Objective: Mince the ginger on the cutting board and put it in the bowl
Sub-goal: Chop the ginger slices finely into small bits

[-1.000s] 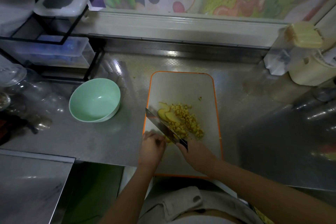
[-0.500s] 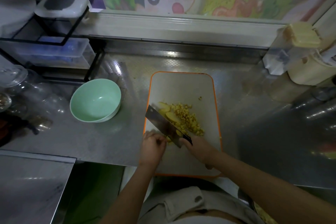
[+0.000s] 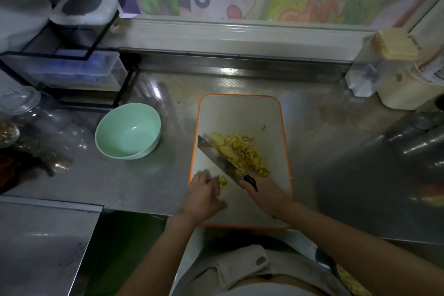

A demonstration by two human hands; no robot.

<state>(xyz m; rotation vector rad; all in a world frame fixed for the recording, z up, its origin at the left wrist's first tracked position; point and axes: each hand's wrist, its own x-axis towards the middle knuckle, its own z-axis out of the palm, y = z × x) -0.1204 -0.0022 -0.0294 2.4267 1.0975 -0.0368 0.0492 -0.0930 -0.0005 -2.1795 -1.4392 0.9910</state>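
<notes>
Near the lower centre of the frame, on the white rectangular cutting board with an orange rim (image 3: 240, 115), the right hand (image 3: 266, 196) is wrapping its grip around the black handle of a broad steel knife (image 3: 216, 160). Its blade is slanting toward the upper left alongside a heap of diced yellow ginger (image 3: 248, 155) and some pale uncut slices (image 3: 227, 151). The left hand (image 3: 204, 196) is resting at the board's lower left edge, fingers curled just beside a small ginger piece (image 3: 222, 181); whether its grip is pinching that piece I cannot tell. Left of the board, well apart, the mint-green round bowl (image 3: 115, 132) is sitting on the stainless steel counter (image 3: 144, 182).
</notes>
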